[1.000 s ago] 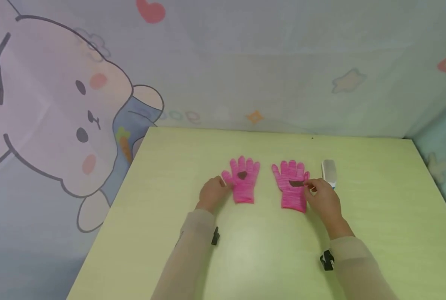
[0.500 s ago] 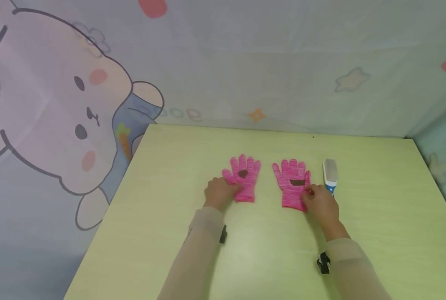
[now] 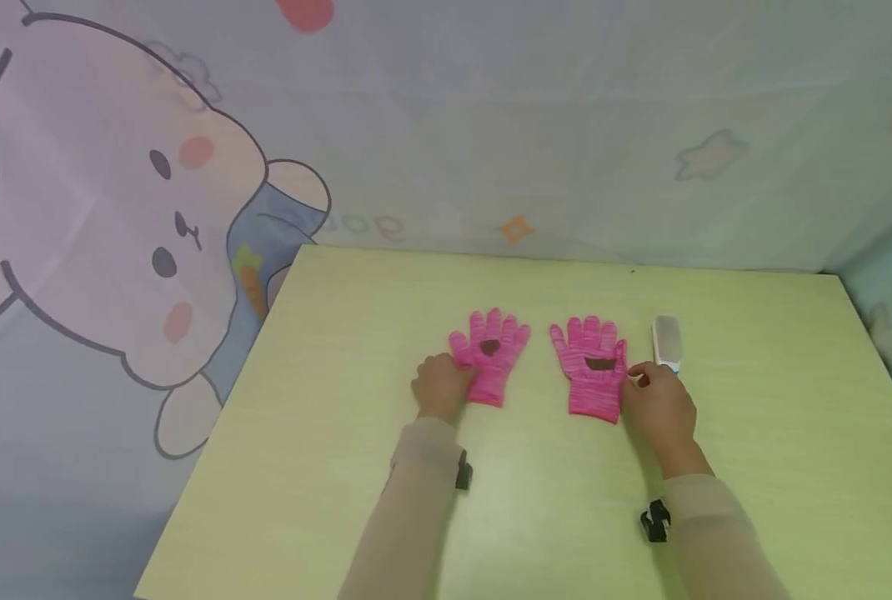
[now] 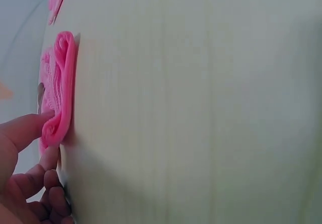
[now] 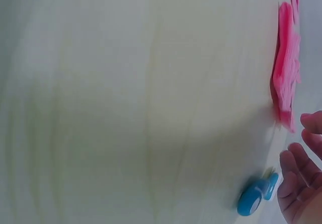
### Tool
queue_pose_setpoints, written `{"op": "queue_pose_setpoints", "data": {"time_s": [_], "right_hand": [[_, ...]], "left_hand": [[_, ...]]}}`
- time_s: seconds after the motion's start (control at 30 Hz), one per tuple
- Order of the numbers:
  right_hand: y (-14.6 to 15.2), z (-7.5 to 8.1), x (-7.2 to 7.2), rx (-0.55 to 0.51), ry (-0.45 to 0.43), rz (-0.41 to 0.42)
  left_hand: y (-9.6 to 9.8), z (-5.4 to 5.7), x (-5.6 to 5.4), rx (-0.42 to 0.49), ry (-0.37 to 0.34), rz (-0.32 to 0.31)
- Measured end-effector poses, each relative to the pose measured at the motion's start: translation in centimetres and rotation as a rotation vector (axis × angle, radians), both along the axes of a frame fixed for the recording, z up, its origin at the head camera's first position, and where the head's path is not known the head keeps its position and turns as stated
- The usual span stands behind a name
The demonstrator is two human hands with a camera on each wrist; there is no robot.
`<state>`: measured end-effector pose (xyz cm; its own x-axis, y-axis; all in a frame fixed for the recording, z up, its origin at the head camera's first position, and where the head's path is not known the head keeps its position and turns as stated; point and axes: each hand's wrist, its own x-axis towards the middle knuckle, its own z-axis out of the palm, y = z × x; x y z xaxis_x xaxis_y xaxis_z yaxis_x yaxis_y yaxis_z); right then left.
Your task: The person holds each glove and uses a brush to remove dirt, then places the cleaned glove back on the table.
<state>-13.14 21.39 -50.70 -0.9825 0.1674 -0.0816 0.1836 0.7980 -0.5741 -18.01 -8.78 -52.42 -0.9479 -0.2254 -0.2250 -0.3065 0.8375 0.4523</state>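
Two pink knit gloves lie flat on the table, fingers pointing away from me, each with a dark patch on it. My left hand pinches the near-left side of the left glove (image 3: pixel 500 367). In the left wrist view the left hand (image 4: pixel 20 148) has its thumb on top of the glove's rolled cuff (image 4: pixel 63 88) and a finger beneath. My right hand (image 3: pixel 659 408) is beside the right edge of the right glove (image 3: pixel 590 392). The right wrist view shows the right hand's (image 5: pixel 302 173) fingers loosely bent, a gap between them and the pink cuff (image 5: pixel 286 68).
Beyond the right hand lies a white tool with a grey face (image 3: pixel 667 337); its blue handle (image 5: pixel 251 199) shows in the right wrist view. The pale yellow table (image 3: pixel 303 433) ends at a cartoon-printed cloth (image 3: pixel 491 125) behind.
The left glove has turned slightly clockwise, its fingers shifting right, with the left hand at its side. My right hand has drawn off the right glove's edge to the right.
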Motion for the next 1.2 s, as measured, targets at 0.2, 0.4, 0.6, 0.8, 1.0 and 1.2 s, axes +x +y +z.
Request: {"op": "queue_pose_setpoints", "data": {"time_s": [0.2,0.4,0.6,0.8,1.0,1.2], "right_hand": [[1.8,-0.1,0.0,-0.003,0.016,-0.074],[2.2,0.0,0.4,0.018,0.019,-0.098],[2.8,0.1,0.3,0.026,0.002,-0.142],[3.2,-0.1,-0.1,-0.014,-0.084,-0.221],[3.7,-0.7,-0.3,-0.045,-0.202,-0.249],[4.1,-1.1,-0.4,-0.034,-0.264,-0.235]], "left_hand": [[0.6,0.8,0.2,0.068,-0.010,0.089],[-0.8,1.3,0.5,0.201,-0.042,0.130],[-2.1,1.8,0.4,0.484,-0.020,0.201],[-2.9,1.4,0.1,0.690,-0.070,0.278],[-2.9,1.0,-0.2,0.811,-0.150,0.286],[-2.5,1.3,0.0,0.855,-0.151,0.274]]}}
